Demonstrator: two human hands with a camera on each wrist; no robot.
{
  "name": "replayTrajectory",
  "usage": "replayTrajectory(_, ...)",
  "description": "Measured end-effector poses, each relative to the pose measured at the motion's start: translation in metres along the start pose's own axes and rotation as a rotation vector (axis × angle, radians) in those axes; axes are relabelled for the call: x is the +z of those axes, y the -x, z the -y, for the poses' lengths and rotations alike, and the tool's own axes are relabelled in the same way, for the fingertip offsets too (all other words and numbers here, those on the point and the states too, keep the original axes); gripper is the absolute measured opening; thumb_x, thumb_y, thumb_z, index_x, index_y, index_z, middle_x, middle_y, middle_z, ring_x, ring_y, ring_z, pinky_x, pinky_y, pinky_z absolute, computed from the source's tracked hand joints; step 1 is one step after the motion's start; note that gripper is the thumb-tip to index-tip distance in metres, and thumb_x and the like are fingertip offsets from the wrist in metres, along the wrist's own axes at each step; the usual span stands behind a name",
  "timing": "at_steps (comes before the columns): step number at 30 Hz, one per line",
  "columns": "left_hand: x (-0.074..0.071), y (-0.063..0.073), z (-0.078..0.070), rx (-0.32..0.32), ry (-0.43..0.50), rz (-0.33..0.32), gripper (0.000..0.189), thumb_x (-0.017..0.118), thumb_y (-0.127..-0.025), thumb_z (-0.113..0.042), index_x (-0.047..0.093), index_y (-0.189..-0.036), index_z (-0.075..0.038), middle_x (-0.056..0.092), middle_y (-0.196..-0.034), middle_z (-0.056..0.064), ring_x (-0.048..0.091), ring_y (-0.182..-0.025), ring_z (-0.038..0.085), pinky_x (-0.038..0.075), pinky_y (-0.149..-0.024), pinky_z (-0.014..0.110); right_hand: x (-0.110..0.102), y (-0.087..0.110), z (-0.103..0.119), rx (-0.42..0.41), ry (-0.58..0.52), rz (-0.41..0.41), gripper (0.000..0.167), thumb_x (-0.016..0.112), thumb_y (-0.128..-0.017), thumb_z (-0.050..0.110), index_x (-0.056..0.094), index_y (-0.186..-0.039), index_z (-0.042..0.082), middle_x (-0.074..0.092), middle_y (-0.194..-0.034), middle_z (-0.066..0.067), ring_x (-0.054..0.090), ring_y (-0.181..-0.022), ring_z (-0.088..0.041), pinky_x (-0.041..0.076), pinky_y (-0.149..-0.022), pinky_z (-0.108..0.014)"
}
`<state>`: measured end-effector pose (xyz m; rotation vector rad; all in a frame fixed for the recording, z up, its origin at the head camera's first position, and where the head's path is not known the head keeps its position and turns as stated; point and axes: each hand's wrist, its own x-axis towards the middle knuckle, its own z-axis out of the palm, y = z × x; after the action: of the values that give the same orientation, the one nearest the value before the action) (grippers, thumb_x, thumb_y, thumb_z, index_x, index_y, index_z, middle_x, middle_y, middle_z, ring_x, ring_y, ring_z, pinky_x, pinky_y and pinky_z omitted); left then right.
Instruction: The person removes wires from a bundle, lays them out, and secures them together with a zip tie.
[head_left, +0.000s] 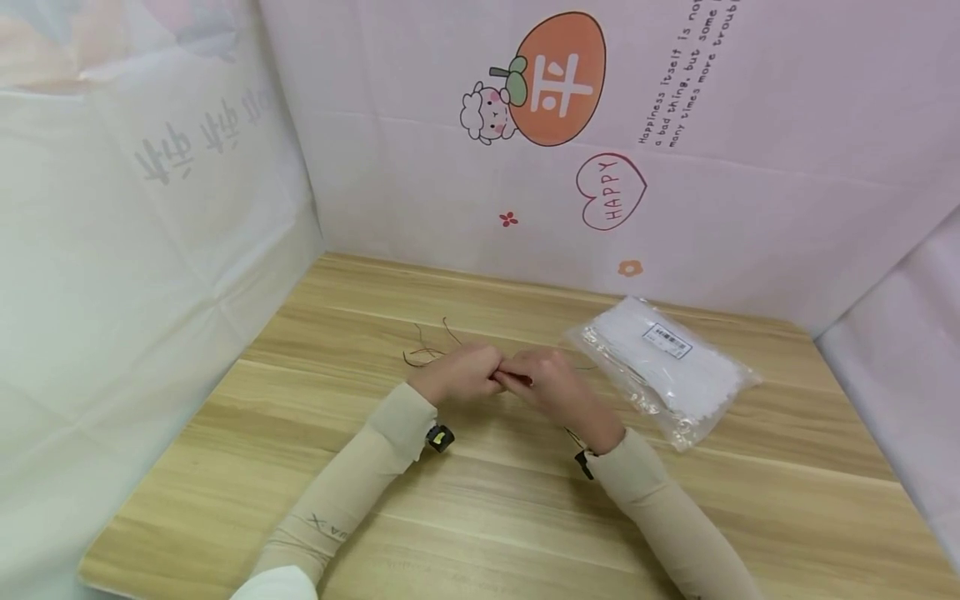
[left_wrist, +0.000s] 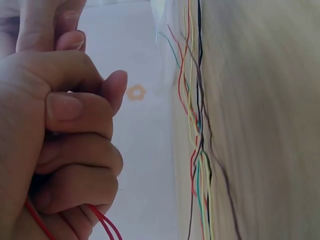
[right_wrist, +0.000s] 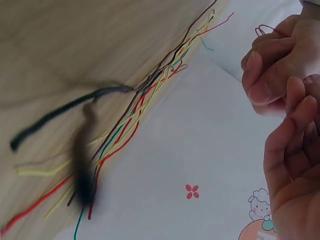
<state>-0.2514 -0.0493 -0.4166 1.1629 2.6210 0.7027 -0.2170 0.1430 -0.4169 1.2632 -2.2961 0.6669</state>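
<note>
My left hand (head_left: pixel 468 371) is curled into a fist around a red cord (left_wrist: pixel 39 220), whose strands come out below its fingers in the left wrist view. My right hand (head_left: pixel 551 383) meets it above the middle of the table. Its thumb and forefinger come together in a pinch at the left fingertips; the cord between them is hidden. Loose thin cords (left_wrist: pixel 199 135) in red, yellow, green, black and brown stretch beside the hands in both wrist views. In the head view their ends stick out behind the left hand.
A clear plastic bag (head_left: pixel 675 367) with white contents and a barcode label lies on the wooden table (head_left: pixel 487 517), right of the hands. Printed cloth walls (head_left: pixel 420 183) stand behind and at the sides. Dark wrist cameras (head_left: pixel 440 437) sit at the cuffs.
</note>
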Motion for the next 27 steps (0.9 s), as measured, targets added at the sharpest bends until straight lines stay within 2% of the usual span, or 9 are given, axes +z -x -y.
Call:
replayTrajectory(6,0.004,0.001,-0.004,-0.018,0.050,-0.020,0.035,0.063,-0.096,-0.001,0.048,-0.069,-0.018,0.037,-0.062,-0.008,0.034,-0.054,0.006,0.029,-0.053,0.020,0.006,0.001,0.000,-0.005,-0.062,-0.076,0.007,0.083,-0.084,-0.006,0.080,-0.084,0.001,0.074,-0.073,-0.005,0.066,-0.064,-0.011,0.058,-0.061,-0.026)
replayTrajectory(11,0.000,0.001,-0.005,0.002,0.091,-0.025,0.034,0.061,-0.092,0.004,0.051,-0.069,-0.019,0.042,-0.064,-0.007,0.037,-0.056,0.005,0.032,-0.054,0.020,0.009,0.000,0.000,0.027,-0.162,-0.142,0.016,0.080,-0.084,-0.010,0.077,-0.079,0.006,0.067,-0.066,-0.002,0.054,-0.060,-0.004,0.050,-0.056,-0.019)
replayTrajectory(14,-0.004,0.001,-0.004,0.028,0.075,-0.010,0.033,0.062,-0.096,0.000,0.053,-0.071,-0.019,0.046,-0.067,-0.007,0.040,-0.058,0.004,0.033,-0.056,0.020,0.007,-0.001,-0.004,0.042,-0.197,-0.139,0.017,0.076,-0.084,-0.010,0.076,-0.080,0.007,0.064,-0.064,0.001,0.051,-0.060,-0.002,0.046,-0.054,-0.018)
replayTrajectory(17,-0.005,0.000,-0.001,0.052,0.035,0.007,0.029,0.060,-0.102,-0.009,0.055,-0.075,-0.018,0.046,-0.069,-0.007,0.041,-0.060,0.004,0.034,-0.059,0.020,0.003,0.000,-0.010,0.055,-0.212,-0.114,0.015,0.075,-0.084,-0.009,0.079,-0.084,0.005,0.069,-0.067,-0.001,0.055,-0.060,-0.003,0.048,-0.054,-0.019)
replayTrajectory(21,-0.006,0.001,0.002,0.084,0.054,0.025,0.026,0.050,-0.110,-0.016,0.065,-0.089,-0.012,0.049,-0.072,-0.006,0.042,-0.062,0.004,0.036,-0.062,0.020,-0.001,0.004,-0.020,0.075,-0.203,-0.094,0.014,0.075,-0.084,-0.008,0.081,-0.090,0.002,0.075,-0.073,-0.007,0.061,-0.061,-0.006,0.051,-0.056,-0.018)
replayTrajectory(24,-0.009,0.003,0.003,0.104,0.096,0.029,0.032,0.043,-0.114,-0.018,0.070,-0.100,-0.006,0.060,-0.078,0.000,0.044,-0.064,0.005,0.040,-0.065,0.022,-0.004,0.006,-0.027,0.104,-0.171,-0.100,0.013,0.074,-0.081,-0.008,0.081,-0.088,0.001,0.075,-0.072,-0.007,0.062,-0.060,-0.008,0.052,-0.056,-0.019)
replayTrajectory(27,-0.010,0.005,0.003,0.107,0.098,0.037,0.038,0.038,-0.116,-0.019,0.071,-0.105,-0.003,0.069,-0.088,0.010,0.046,-0.067,0.006,0.043,-0.067,0.024,-0.007,0.007,-0.031,0.145,-0.153,-0.082,0.011,0.075,-0.081,-0.005,0.081,-0.087,0.002,0.074,-0.071,-0.004,0.063,-0.060,-0.007,0.053,-0.056,-0.021)
